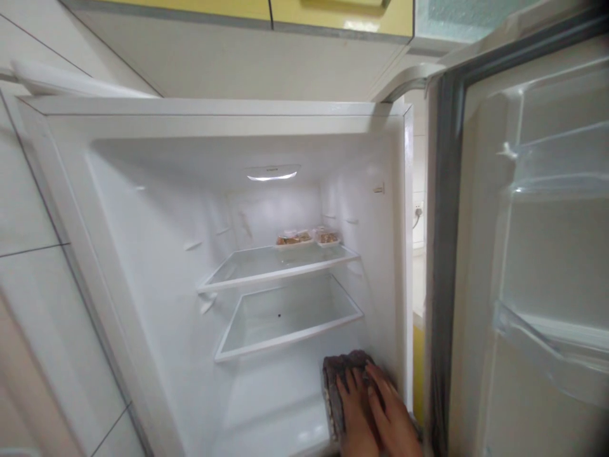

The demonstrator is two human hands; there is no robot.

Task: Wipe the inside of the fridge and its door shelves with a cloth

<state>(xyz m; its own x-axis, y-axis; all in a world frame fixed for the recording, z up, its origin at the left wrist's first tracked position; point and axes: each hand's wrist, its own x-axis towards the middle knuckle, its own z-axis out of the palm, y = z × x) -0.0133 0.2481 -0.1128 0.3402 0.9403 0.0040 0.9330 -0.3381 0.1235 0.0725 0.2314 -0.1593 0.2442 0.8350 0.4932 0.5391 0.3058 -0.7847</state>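
Note:
A dark grey-brown cloth, folded thick, lies against the lower right inside of the open fridge. My left hand rests on top of it with the fingers stretched out and spread over the fabric. Close beside it, my right hand presses on the cloth's right side, its fingers extended too and its thumb near the left hand. Both wrists run out of view at the bottom edge. The cloth's lower part is hidden behind the hands.
Above the hands are a glass shelf and a higher shelf bearing small food packs. The fridge door stands open at the right, with clear bins. Yellow cabinets hang overhead; a tiled wall is at the left.

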